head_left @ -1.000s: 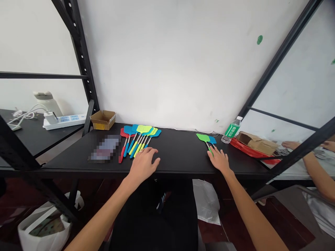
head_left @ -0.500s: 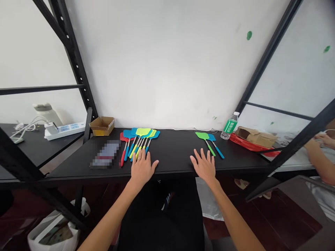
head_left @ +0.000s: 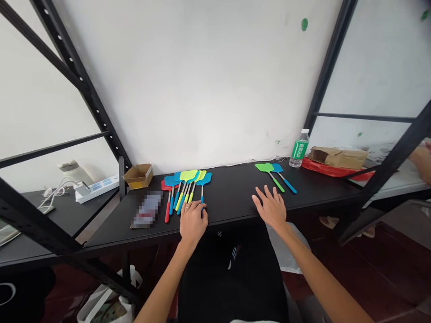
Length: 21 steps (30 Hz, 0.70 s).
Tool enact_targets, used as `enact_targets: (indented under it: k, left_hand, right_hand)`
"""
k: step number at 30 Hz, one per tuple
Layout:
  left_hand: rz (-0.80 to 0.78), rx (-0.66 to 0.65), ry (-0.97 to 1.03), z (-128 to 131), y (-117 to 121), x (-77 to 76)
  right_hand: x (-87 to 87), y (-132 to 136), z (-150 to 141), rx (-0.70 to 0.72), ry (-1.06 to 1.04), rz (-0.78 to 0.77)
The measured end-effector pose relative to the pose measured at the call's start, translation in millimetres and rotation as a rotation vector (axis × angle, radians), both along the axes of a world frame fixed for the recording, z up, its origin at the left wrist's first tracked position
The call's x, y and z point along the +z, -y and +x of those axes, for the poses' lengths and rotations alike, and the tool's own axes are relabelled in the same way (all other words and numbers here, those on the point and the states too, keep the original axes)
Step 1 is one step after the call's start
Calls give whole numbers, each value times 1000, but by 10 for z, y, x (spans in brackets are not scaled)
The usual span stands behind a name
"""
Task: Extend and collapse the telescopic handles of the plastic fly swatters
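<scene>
At the left of the black desk lies a fanned group of small fly swatters (head_left: 187, 176) with red, blue and yellow-green heads and thin metal shafts. My left hand (head_left: 193, 220) is closed at the near edge, its fingers round the blue handle of the rightmost blue fly swatter (head_left: 205, 179); the handle's lower end is hidden by the hand. Farther right, my right hand (head_left: 272, 208) rests palm down with fingers spread, holding nothing. Beyond it lie a green fly swatter (head_left: 265, 167) and another blue fly swatter (head_left: 287, 181), side by side and apart from the hand.
A small open cardboard box (head_left: 138, 176) and a blurred flat item (head_left: 148, 210) sit at left. A water bottle (head_left: 299, 149) stands at back right, beside a torn carton (head_left: 338, 157) on red plastic. Black rack posts flank the desk. Another person's arm (head_left: 422, 159) shows at far right.
My left hand has gone from lying flat to closing on the rightmost blue fly swatter, which has turned and moved slightly apart from the group. The view has tilted; the right hand stays spread.
</scene>
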<state>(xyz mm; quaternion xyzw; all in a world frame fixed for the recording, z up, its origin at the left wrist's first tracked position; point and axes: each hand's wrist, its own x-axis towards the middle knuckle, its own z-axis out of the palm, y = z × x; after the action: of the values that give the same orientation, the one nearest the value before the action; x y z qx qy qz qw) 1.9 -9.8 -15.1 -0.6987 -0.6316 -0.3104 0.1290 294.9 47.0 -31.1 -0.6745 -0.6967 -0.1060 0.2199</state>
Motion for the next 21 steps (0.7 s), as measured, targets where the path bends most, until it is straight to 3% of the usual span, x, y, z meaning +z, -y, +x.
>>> enact_targets:
  k: [21]
  left_hand:
    - [-120,-92,-98,18,51,93]
  right_hand:
    - [1,-36,54,64,-45,-75]
